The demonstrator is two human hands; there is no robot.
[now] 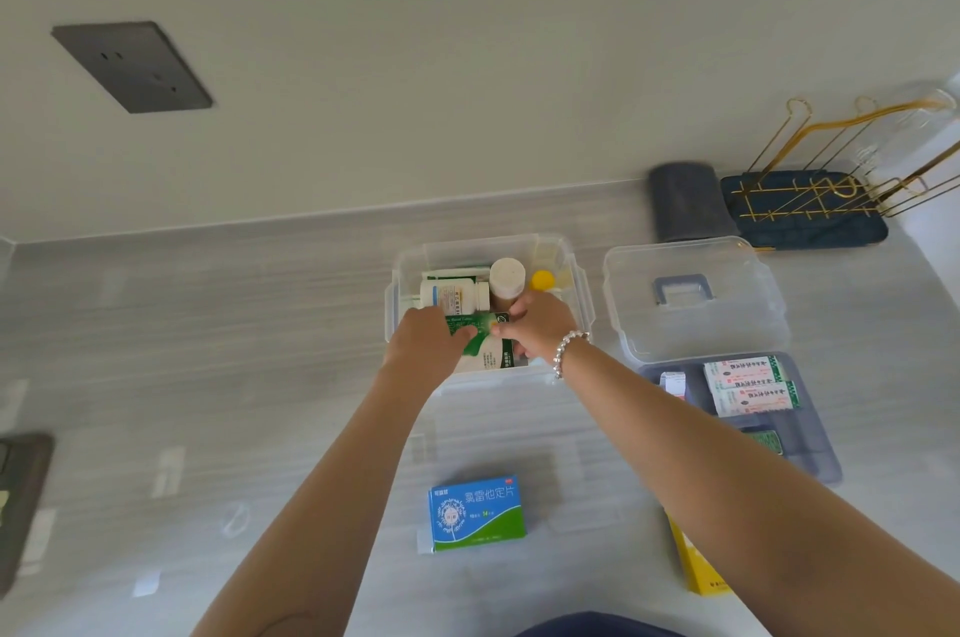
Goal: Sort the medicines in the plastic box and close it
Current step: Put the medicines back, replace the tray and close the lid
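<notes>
Fingers of both hands, left hand [423, 337] and right hand [537, 324], pinch a green carton [483, 343] inside the plastic box [582, 293]. Just beyond them a white bottle [453, 296] could get knocked over if the carton is shoved.

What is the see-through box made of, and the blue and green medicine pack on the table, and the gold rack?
The see-through box looks like clear, glossy plastic: the bottles show through its walls. The blue and green medicine pack looks like printed cardboard, with flat faces and sharp folded edges. The gold rack is probably metal wire with a shiny gold finish, since its rods are thin and they gleam.
</notes>
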